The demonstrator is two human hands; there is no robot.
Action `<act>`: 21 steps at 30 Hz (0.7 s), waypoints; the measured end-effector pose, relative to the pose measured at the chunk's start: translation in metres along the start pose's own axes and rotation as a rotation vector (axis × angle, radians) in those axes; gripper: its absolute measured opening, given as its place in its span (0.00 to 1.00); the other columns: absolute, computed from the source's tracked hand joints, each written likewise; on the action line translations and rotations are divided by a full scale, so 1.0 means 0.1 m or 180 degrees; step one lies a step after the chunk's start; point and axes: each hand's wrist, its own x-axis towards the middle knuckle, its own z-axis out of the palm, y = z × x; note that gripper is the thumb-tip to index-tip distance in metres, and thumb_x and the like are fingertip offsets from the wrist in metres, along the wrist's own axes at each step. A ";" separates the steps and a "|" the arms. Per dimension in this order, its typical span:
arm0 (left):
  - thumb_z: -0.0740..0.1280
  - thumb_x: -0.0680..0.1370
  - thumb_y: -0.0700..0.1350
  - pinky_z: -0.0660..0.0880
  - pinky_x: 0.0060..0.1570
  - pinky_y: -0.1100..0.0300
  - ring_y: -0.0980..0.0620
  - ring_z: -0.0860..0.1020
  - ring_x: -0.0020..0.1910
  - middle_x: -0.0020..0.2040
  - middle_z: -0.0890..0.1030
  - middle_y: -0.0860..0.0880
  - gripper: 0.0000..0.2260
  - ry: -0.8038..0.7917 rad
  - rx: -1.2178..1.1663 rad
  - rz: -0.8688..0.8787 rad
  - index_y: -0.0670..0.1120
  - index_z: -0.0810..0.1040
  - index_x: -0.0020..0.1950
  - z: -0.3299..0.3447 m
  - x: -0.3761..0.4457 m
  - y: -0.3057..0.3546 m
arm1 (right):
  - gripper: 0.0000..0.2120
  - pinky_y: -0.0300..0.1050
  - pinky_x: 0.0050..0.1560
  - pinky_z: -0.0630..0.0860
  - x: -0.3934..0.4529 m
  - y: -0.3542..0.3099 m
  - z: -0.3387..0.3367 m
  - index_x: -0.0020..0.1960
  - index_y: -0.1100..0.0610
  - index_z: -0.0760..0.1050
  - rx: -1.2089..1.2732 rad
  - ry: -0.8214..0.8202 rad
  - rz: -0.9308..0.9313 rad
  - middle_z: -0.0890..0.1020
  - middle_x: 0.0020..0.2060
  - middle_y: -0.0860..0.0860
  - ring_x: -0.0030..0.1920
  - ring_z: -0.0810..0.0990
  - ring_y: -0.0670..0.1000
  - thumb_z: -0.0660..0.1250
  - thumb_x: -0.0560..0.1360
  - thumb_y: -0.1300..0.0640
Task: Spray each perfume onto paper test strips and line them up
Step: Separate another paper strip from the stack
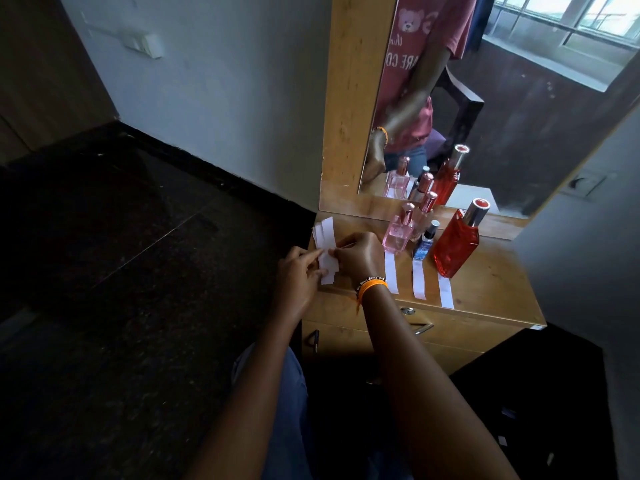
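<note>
A stack of white paper strips [327, 237] lies at the left end of the wooden dresser top [491, 282]. My left hand [299, 271] and my right hand [356, 256] both pinch strips of that stack at its near end. Three single strips [391, 271] [418, 278] [445, 292] lie side by side along the front edge. Behind them stand a pink bottle [398, 233], a small blue bottle [425, 242] and a large red bottle [457, 244]. A fourth, pale bottle [424, 211] stands further back.
A mirror [485, 98] in a wooden frame rises behind the bottles and repeats them. A drawer with a metal handle [420, 329] sits below the top. Dark floor lies to the left, a grey wall to the right.
</note>
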 end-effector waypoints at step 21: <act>0.66 0.75 0.41 0.74 0.55 0.55 0.50 0.72 0.57 0.56 0.71 0.50 0.23 -0.0116 -0.0198 0.0083 0.50 0.67 0.69 -0.08 -0.01 0.02 | 0.06 0.58 0.44 0.82 0.04 0.07 -0.14 0.44 0.62 0.77 0.0915 -0.0351 0.0342 0.81 0.41 0.60 0.43 0.82 0.60 0.73 0.69 0.64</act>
